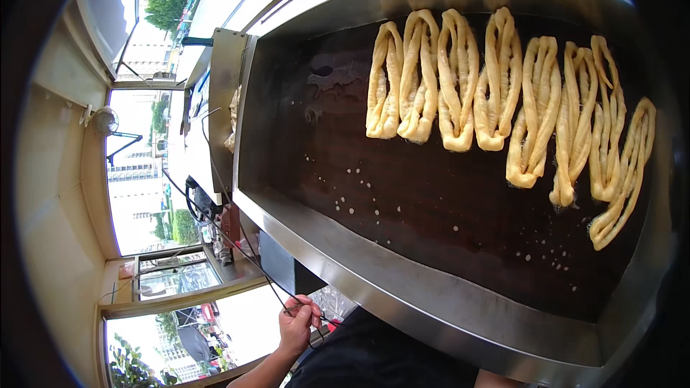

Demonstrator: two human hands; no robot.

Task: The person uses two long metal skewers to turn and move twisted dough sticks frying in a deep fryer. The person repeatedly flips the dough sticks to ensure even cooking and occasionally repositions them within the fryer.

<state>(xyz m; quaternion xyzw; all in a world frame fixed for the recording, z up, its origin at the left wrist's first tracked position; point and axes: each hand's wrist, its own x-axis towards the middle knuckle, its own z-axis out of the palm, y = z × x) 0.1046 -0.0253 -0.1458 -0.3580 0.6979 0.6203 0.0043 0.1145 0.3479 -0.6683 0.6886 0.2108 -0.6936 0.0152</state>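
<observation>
My left hand [299,322] grips the handles of a pair of long, thin metal tongs [249,252]. Their dark arms spread apart up and left, outside the near left corner of the fryer. In front of me is a large rectangular stainless steel fryer [409,328] filled with dark oil [345,161]. Several long loops of pale golden dough [455,83] float side by side in its far right part. The rightmost dough loop [625,178] lies tilted nearest to me. Only a sliver of my right arm [493,380] shows at the bottom edge; the right hand is out of view.
Small bubbles [351,210] dot the oil. A metal panel [223,113] stands at the fryer's left end. Beyond it are a steering wheel [194,199] and a small fan [104,121]. A clear plastic bag [334,302] lies beside my left hand.
</observation>
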